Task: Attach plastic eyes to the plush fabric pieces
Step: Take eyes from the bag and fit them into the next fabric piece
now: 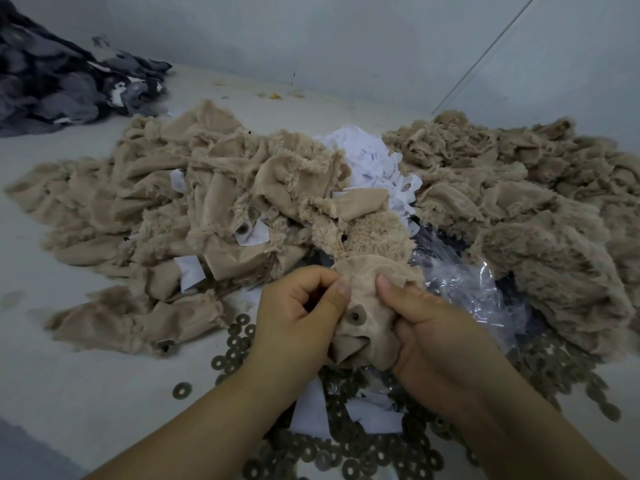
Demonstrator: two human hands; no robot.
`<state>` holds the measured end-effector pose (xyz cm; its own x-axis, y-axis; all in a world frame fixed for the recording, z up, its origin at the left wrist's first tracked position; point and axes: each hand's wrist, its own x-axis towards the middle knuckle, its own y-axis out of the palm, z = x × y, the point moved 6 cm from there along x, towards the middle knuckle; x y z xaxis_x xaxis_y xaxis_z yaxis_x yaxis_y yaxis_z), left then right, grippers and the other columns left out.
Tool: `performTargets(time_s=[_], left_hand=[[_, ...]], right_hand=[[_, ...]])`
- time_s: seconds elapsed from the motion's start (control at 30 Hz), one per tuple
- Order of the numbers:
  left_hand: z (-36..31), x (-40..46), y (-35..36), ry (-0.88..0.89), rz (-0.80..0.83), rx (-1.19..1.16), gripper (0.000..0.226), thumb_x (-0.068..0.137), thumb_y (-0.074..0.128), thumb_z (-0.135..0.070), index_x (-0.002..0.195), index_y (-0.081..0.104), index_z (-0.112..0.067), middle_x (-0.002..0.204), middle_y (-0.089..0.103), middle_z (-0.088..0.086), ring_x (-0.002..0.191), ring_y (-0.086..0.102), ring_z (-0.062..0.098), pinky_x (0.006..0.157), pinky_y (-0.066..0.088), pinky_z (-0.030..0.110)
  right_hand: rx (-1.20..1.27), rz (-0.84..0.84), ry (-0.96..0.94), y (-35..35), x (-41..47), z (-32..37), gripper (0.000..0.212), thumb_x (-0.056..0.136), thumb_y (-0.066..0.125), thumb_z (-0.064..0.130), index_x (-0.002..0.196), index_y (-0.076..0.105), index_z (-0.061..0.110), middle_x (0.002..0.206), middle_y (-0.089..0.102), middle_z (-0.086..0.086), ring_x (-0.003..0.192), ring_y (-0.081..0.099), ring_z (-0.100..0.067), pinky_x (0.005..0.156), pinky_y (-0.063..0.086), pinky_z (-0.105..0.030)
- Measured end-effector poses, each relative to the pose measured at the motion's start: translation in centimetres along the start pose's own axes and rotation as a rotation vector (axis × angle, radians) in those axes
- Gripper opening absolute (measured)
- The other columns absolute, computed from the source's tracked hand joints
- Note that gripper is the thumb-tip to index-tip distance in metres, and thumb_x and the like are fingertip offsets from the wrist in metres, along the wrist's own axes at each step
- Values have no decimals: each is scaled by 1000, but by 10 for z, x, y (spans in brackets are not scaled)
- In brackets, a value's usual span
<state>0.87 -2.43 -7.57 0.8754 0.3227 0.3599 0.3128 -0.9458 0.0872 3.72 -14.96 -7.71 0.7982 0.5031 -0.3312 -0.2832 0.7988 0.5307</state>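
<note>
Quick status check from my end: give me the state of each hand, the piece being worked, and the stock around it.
Left hand: pinches the held piece's edge.
Right hand: grips the held piece.
Held plush piece: inside out, backing up, one washer seated on it.
Loose washers: scattered flat on the table.
Tan plush pile: heaped, crumpled.
Clear plastic bag: crumpled, lying open.

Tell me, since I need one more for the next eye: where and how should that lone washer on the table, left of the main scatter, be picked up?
Take the lone washer by its outer rim, coming straight down from above with thumb and forefinger. It lies flat on the table, apart from the washer scatter, so its edge is probably free all round. Being thin, it may need tipping up by the centre hole first.
</note>
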Motion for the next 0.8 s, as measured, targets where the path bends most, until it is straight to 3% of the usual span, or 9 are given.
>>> performTargets(time_s=[0.07, 0.17, 0.3, 0.4, 0.53, 0.67, 0.8], left_hand=[[0, 0, 0, 1, 0, -8, 21, 89, 58, -18, 72, 66, -10, 52, 54, -8, 47, 46, 0, 47, 38, 15], [-1, 1, 1, -4, -1, -24, 22, 89, 57, -18, 71, 66, -9, 53, 54, -7, 49, 46, 3, 48, 41, 17], [-2, 1, 1, 1, 6, -6, 23, 90, 56, -18, 71, 64, -7, 54, 53, -7, 50, 46, 2, 49, 40, 16], [-1, 0, 3, 8, 25, 11, 22, 90, 57, -19, 72, 64, -9, 55, 53, 1, 51, 47, 7, 48, 41, 20], [-1, -1, 4, 14, 48, 53, 21, 90, 57, -21, 73, 65, -11, 60, 56, 11, 53, 49, 14, 49, 43, 27], [2, 0, 4, -17, 34, 41, 19, 89, 58, -22, 73, 64, -13, 61, 58, 13, 52, 50, 15, 49, 44, 31], [3, 1, 4, -35, 38, 48, 21, 89, 56, -24, 74, 65, -12, 61, 58, 12, 53, 50, 13, 49, 43, 27]], right_hand=[[26, -8, 26, 0, 0, -2, 38, 91, 56, 21, 117, 66, -5, 113, 71, -26, 106, 70, -39, 84, 60, -48], [10, -38, 38, -3, 2, -5, 38, 97, 52, 24, 119, 65, -4, 115, 71, -26, 108, 69, -39, 90, 58, -49], [11, -67, 16, -5, 3, -5, 39, 89, 59, 26, 111, 69, -4, 109, 72, -26, 101, 71, -40, 84, 60, -50], [-20, -51, 14, -5, 0, -5, 36, 87, 67, 26, 107, 73, -3, 107, 73, -26, 96, 73, -39, 77, 62, -46], [-38, -40, 31, -7, 0, -7, 31, 86, 69, 21, 109, 72, 0, 110, 73, -25, 101, 72, -39, 83, 60, -48], [-10, -46, 79, -5, 1, -11, 39, 80, 69, 22, 111, 71, -3, 107, 73, -25, 95, 74, -37, 71, 62, -42], [11, -62, 72, -6, 2, -11, 45, 81, 67, 22, 119, 68, -1, 111, 72, -25, 103, 71, -39, 84, 61, -48]])
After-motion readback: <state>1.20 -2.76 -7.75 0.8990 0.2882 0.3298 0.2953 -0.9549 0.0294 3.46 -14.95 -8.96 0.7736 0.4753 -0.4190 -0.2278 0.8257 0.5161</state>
